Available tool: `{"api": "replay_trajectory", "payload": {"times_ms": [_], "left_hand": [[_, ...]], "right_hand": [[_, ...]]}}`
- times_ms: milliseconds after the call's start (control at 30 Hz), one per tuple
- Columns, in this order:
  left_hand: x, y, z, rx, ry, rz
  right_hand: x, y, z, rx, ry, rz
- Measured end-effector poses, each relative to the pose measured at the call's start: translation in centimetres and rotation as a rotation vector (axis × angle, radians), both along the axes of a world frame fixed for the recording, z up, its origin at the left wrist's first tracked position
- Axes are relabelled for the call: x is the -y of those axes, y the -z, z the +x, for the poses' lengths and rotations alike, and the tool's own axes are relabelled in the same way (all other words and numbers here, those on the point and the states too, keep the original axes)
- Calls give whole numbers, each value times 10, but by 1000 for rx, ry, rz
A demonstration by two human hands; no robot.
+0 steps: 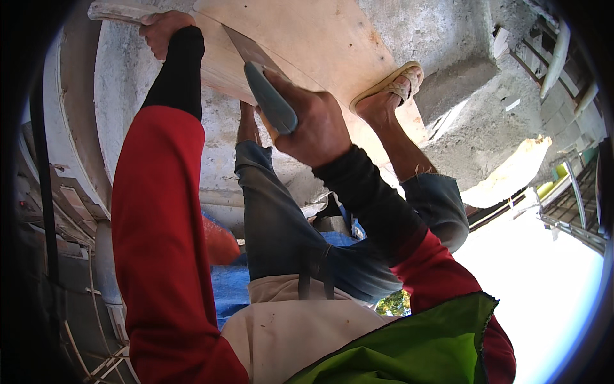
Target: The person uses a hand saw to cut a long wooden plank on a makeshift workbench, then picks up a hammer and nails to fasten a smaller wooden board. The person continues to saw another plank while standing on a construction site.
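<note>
My right hand (pixel 313 125) is shut on the grey-blue handle of a hand saw (pixel 272 99), whose blade runs up and left into a light plywood board (pixel 307 38). My left hand (pixel 163 29) grips the board's left edge at the top of the view, arm in a red and black sleeve. My right foot in a tan sandal (pixel 390 86) presses on the board's right part. My left leg in jeans (pixel 272 211) stands below the board.
The board lies on a rough concrete slab (pixel 448 38). A concrete block (pixel 492 134) sits right of the foot. Blue tarp (pixel 227 285) and an orange object (pixel 220 243) lie lower down. Railings and building edges show at far right.
</note>
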State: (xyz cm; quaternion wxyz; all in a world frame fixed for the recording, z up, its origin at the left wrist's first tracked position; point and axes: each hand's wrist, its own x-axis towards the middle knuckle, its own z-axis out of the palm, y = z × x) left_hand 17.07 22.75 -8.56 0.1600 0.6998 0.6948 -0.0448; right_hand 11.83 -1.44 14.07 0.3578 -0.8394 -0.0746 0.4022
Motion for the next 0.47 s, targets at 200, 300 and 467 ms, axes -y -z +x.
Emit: {"api": "replay_trajectory", "payload": {"times_ms": [200,300,467], "left_hand": [[-7,12,-1,-114,30,8],[6,13,-2,-111,9,-23],[-9,10,-2,-90,-36,8]], "right_hand": [[82,-180,-11,119,-85,-12],[96,-137,-11,15,-110,3],[2,61,15,157,-85,88]]}}
